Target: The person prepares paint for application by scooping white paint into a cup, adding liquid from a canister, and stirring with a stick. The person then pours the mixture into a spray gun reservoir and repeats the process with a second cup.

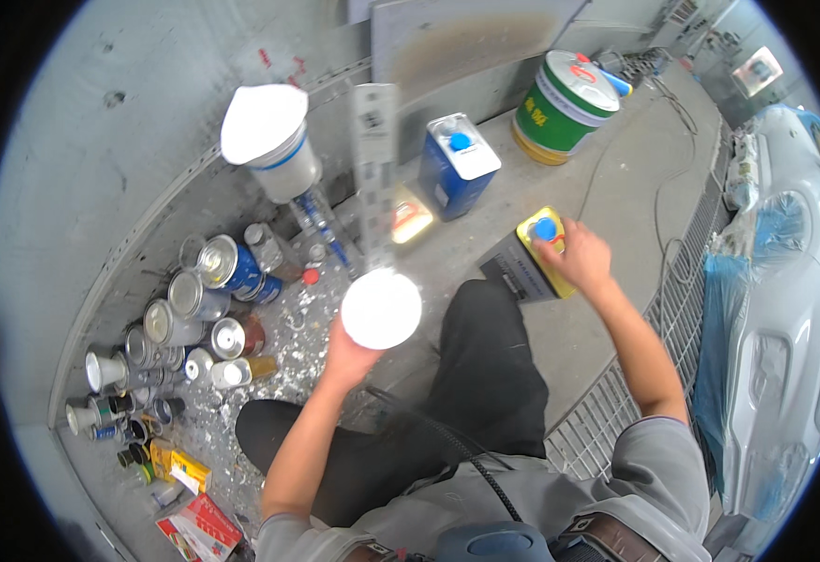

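My left hand (349, 354) is closed round a white cup (382, 309), whose top looks bright and washed out. A long pale mixing ruler (372, 169) with printed scales reaches up from the cup's far edge; whether it stands inside the cup cannot be told. To the right, the fingers of my right hand (581, 258) close on the blue cap (544, 230) of a rectangular metal can. That can (522, 267) has a yellow top and dark grey sides, and stands beside my knee.
Beyond stand a blue can with a white top (462, 169) and a green-and-white pail (565, 108). A white-covered container (269, 140) rises at the left. Several paint tins (171, 323) crowd the paint-spattered floor. Floor grating (607, 412) and a plastic-draped silver car part (775, 347) lie right.
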`<move>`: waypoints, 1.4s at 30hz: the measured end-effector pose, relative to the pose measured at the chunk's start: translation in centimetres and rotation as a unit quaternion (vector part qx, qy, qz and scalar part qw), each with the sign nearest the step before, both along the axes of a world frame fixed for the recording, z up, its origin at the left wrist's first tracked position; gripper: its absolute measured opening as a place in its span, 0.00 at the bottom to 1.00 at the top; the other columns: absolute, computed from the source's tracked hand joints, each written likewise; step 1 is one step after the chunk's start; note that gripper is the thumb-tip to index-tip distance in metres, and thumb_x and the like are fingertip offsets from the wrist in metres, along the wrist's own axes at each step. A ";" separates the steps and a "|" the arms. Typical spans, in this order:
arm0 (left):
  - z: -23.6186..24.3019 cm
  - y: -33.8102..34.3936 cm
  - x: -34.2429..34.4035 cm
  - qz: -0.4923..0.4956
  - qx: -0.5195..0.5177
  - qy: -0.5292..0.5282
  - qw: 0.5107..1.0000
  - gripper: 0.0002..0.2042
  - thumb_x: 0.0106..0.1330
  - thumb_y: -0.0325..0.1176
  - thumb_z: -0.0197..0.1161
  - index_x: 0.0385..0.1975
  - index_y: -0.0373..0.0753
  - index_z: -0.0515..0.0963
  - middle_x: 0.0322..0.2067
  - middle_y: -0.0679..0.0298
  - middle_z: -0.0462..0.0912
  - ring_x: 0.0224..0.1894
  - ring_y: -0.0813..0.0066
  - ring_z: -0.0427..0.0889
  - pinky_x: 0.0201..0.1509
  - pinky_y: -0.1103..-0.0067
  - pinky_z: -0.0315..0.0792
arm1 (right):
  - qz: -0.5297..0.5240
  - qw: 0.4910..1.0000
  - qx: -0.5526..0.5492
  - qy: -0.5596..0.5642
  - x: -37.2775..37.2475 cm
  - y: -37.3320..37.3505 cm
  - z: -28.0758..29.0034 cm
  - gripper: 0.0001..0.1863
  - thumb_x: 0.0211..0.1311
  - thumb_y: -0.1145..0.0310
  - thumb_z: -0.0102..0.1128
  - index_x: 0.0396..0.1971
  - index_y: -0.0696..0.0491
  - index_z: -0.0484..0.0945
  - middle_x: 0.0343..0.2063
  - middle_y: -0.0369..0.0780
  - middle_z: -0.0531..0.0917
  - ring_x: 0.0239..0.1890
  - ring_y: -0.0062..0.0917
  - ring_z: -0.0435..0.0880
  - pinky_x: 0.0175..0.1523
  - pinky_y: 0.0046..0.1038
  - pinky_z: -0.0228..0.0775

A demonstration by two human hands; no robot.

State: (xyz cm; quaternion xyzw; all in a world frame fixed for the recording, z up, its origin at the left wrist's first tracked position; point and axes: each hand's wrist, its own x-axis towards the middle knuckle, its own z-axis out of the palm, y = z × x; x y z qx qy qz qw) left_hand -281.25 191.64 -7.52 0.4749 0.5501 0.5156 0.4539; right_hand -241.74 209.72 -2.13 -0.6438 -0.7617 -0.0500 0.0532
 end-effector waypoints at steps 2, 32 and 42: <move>-0.7 0.5 0.5 -0.015 0.005 -0.030 0.999 0.36 0.58 0.26 0.79 0.69 0.34 0.71 0.62 0.57 0.82 0.65 0.67 0.80 0.70 0.69 0.73 | -0.054 0.984 -0.155 -0.066 -3.4 2.7 2.7 0.37 0.65 0.32 0.64 0.37 0.59 0.88 0.33 0.48 0.90 0.37 0.45 0.92 0.41 0.43 0.84; -6.1 1.5 0.3 -0.058 0.022 -0.073 0.995 0.42 0.54 0.20 0.80 0.71 0.35 0.68 0.66 0.60 0.79 0.68 0.68 0.78 0.74 0.69 0.71 | 0.095 0.944 -0.292 -0.118 -2.7 7.5 2.8 0.25 0.67 0.48 0.68 0.51 0.54 0.87 0.40 0.46 0.91 0.44 0.44 0.91 0.49 0.42 0.83; -6.7 2.0 0.7 -0.062 0.009 -0.105 0.993 0.43 0.53 0.20 0.80 0.72 0.35 0.68 0.66 0.61 0.79 0.68 0.69 0.78 0.74 0.69 0.71 | 0.050 0.957 -0.245 -0.145 2.8 3.8 3.5 0.21 0.69 0.60 0.65 0.58 0.52 0.81 0.49 0.50 0.88 0.50 0.49 0.88 0.54 0.47 0.82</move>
